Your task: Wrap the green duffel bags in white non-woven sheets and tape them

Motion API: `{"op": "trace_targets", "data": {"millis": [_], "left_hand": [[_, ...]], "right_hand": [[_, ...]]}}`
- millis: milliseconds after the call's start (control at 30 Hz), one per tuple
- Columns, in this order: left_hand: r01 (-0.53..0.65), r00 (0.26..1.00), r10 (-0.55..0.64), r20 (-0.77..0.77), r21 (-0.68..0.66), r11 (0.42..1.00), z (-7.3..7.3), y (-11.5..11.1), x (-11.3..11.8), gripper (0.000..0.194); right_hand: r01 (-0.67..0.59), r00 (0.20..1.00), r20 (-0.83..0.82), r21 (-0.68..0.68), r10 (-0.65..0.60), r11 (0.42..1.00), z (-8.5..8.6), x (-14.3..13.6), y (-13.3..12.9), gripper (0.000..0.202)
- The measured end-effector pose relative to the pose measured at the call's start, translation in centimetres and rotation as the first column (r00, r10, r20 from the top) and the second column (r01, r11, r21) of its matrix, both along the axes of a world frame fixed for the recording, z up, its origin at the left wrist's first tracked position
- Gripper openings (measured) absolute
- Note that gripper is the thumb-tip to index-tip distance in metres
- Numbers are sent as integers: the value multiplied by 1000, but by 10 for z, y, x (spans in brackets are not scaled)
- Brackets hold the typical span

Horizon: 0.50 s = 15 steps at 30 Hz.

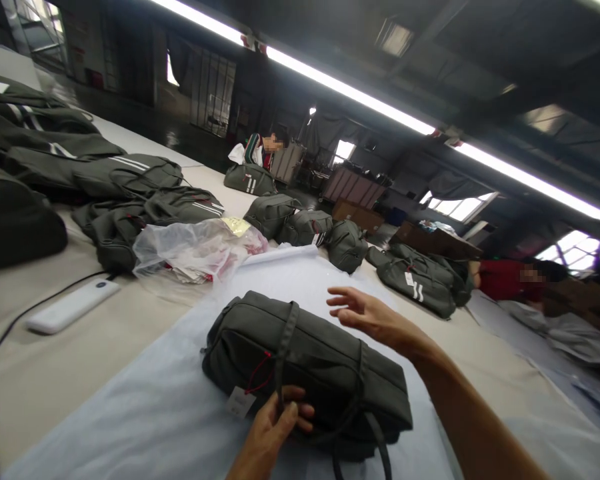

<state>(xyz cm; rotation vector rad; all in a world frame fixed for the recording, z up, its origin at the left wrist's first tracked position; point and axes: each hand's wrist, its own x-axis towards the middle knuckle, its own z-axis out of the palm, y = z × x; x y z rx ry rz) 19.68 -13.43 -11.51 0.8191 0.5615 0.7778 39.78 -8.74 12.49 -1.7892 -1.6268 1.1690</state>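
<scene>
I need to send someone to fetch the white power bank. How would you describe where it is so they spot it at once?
Start at the long beige table and look to the left of the dark bag that the left hand grips by its strap. There, in front of the crumpled plastic bag, lies the power bank. It is the only flat white bar there, with a black cable beside it.

The bag (305, 367) lies on a sheet (130, 413), plastic packet (195, 250) behind it.

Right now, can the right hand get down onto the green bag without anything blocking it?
Probably yes. The right hand is open just above the green bag, nothing between them; the left hand only grips a strap at the near edge.
</scene>
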Motion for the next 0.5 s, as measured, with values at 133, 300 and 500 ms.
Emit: {"op": "trace_targets", "data": {"millis": [133,300,500], "left_hand": [[33,999,-33,35,-3,999,-1,7,5,66],[46,998,-47,52,21,999,-1,6,4,61],[72,997,-71,-33,37,997,0,7,0,62]], "right_hand": [[47,984,177,-97,-29,994,-28,7,-46,67],[12,680,732,-76,48,997,-57,0,-58,7],[10,722,653,318,-226,948,3,-9,7,18]]}}
